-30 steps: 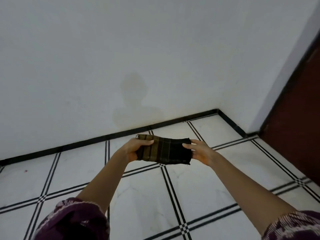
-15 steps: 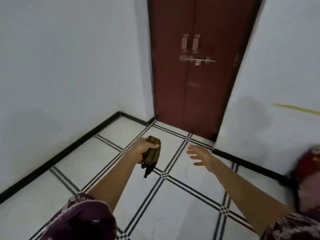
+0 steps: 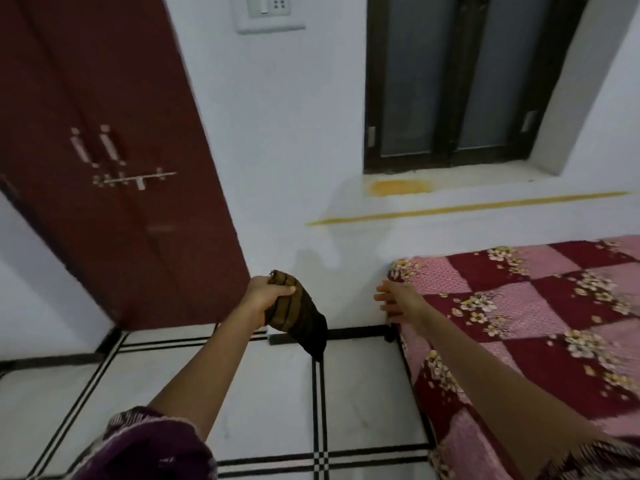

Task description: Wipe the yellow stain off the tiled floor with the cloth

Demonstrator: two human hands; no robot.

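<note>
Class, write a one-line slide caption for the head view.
The left hand grips a striped cloth above the tiled floor; right hand open near the bed.

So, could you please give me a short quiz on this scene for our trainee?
1. True or false: the right hand grips the folded brown striped cloth.
2. What borders the white black-lined tiled floor on its right? A) maroon wooden door B) pink-and-maroon checked floral bedcover C) grey switch plate
3. Fill in: the orange-yellow patch lies just below the dark-framed ____.
Key: 1 false, the left hand grips it; 2 B; 3 window.
</note>
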